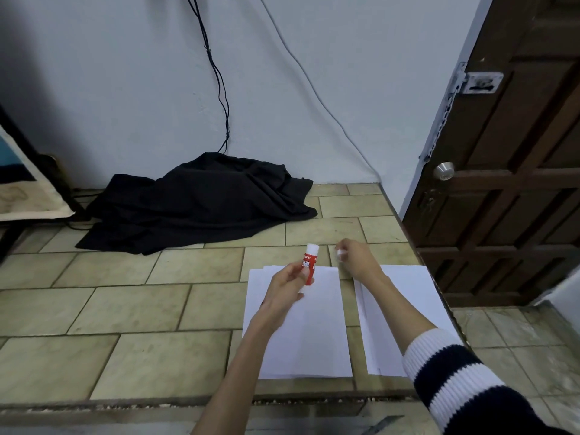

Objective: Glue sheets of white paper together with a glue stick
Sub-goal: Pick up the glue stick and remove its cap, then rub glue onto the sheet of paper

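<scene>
left hand [287,285] grips glue stick [309,265] | right hand [354,257] pinches cap [341,253]

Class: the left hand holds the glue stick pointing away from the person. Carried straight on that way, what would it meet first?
Probably bare tiled counter, then the crumpled black cloth by the wall; depth is unclear. The left hand grips the red-and-white glue stick.

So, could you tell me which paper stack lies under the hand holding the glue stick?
The left stack: the left hand holds the glue stick above it. The right stack lies under the other forearm.
</scene>
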